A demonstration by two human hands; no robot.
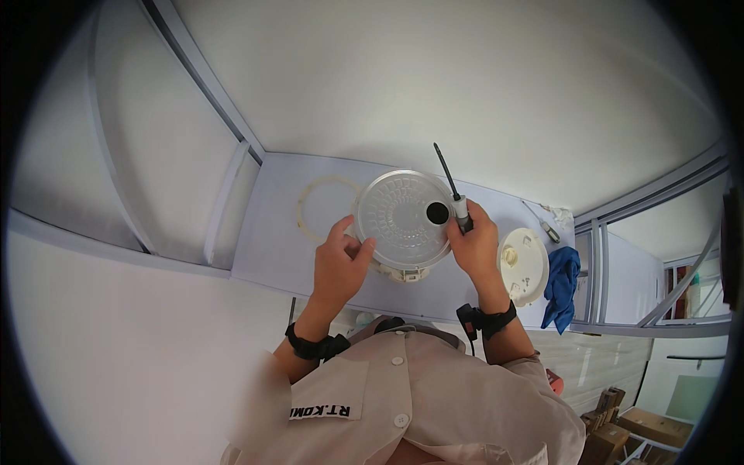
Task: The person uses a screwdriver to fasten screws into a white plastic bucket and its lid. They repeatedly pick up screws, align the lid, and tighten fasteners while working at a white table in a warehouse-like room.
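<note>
A round silver metal plate with a ring pattern and a dark round spot lies over a cream round housing, whose tabs show at the near edge. My left hand is at the plate's left rim, thumb touching its top and fingers apart. In my right hand, closed at the right rim, is a screwdriver with a grey-and-black handle. Its dark shaft points up and away from me. The handle's lower end is partly hidden by my fingers.
A thin cream ring lies left of the plate on the pale table. To the right are a cream round cover, a second screwdriver and a blue cloth. A white wall stands behind.
</note>
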